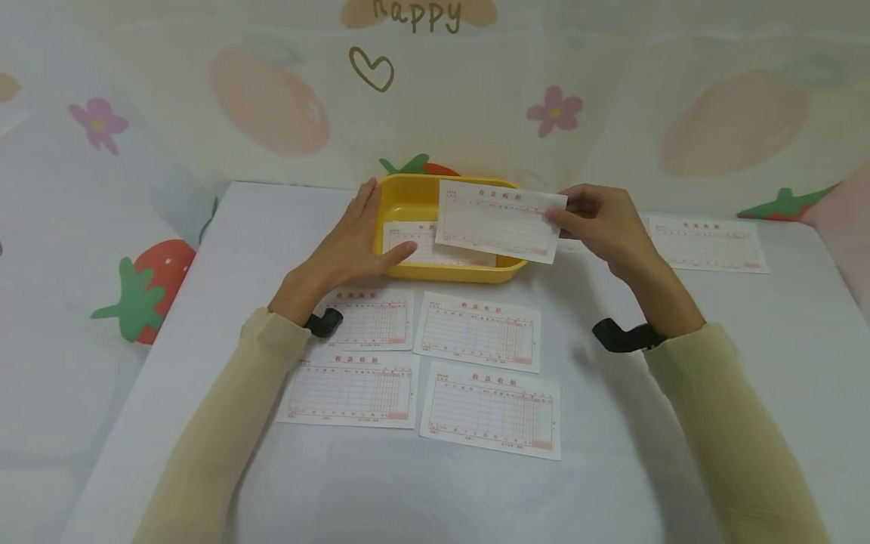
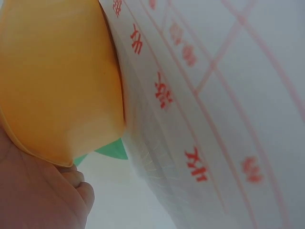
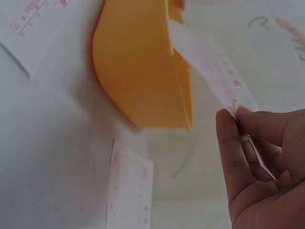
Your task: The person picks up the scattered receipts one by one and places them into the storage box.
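A yellow plastic basin (image 1: 445,273) stands at the back of the table, with a printed slip (image 1: 405,236) lying inside. My left hand (image 1: 347,242) grips the basin's left end, thumb over the front rim and fingers along the outer side. With thumb and fingers my right hand (image 1: 601,223) pinches the right edge of another receipt slip (image 1: 501,221), white with red print. That slip is held tilted over the basin's right half and hides part of the one inside. The right wrist view shows the pinched slip (image 3: 221,76) reaching over the rim.
In front of the basin lie several similar slips, among them an upper one (image 1: 478,332), a lower right one (image 1: 491,412) and a lower left one (image 1: 350,393). One more slip (image 1: 707,244) lies at the back right. A patterned cloth (image 1: 435,113) hangs behind the table.
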A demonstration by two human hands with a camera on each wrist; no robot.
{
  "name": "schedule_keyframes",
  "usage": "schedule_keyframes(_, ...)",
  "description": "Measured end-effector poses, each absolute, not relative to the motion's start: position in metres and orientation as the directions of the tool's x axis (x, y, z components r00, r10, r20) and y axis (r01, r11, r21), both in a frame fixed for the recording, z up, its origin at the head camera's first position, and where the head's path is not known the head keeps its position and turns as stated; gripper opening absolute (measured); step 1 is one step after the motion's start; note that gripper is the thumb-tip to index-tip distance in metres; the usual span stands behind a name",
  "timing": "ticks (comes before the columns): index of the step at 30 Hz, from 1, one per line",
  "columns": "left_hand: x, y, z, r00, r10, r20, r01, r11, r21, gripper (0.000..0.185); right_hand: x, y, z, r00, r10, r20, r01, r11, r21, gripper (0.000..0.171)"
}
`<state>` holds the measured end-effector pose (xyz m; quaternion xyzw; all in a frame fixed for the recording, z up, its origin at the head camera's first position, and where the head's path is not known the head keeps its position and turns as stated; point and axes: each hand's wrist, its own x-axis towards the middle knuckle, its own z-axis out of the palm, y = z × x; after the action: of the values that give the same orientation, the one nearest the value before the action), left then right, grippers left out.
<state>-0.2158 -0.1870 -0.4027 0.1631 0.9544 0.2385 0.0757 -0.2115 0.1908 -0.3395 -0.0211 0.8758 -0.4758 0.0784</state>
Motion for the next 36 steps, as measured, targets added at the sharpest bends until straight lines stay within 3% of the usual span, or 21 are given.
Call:
schedule_keyframes(17,-0.215,-0.177,-0.401,-0.93,0.365,-0.053,0.293,0.818,0.496,0.119,-0.226,0.149,-0.344,-0.978,-0.154,-0.141,-0.003,0.685,-0.728,0.042)
schedule_keyframes(26,-0.215,-0.176,-0.401,-0.926,0.373,-0.053,0.301,0.817,0.492,0.119,-0.225,0.164,-0.345,-0.989,-0.129,-0.077,-0.032,0.681,-0.732,0.051)
schedule_keyframes(36,-0.215,-0.176,-0.401,-0.927,0.373,-0.048,0.304,0.819,0.486,0.118,-0.219,0.195,-0.347,-0.993,-0.11,-0.031,-0.049,0.652,-0.756,0.047)
